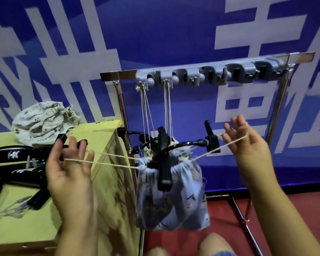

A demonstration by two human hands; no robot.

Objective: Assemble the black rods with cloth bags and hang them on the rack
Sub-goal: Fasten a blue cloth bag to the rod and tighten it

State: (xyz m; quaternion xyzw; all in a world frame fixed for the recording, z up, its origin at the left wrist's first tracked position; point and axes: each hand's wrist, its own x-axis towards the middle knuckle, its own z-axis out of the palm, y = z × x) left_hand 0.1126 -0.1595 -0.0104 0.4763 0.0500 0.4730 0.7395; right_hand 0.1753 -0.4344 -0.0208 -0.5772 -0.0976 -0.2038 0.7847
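Note:
A light blue printed cloth bag [174, 198] hangs in mid-air between my hands, with black rods [163, 159] sticking out of its gathered mouth. My left hand [70, 169] pulls one cream drawstring [111, 159] to the left, looped around its fingers. My right hand [248, 145] pulls the other drawstring [227, 145] to the right. Behind stands the metal rack [207, 66] with a grey hook bar [201, 74]. Two sets of strings [166, 108] hang from its left hooks down to bags hidden behind the blue one.
A yellow wooden box [107, 182] stands at left, carrying black rods and straps [17, 163] and a crumpled white patterned bag [44, 122]. The rack's legs [244, 215] rest on a red floor. A blue banner fills the background. My knees show at the bottom.

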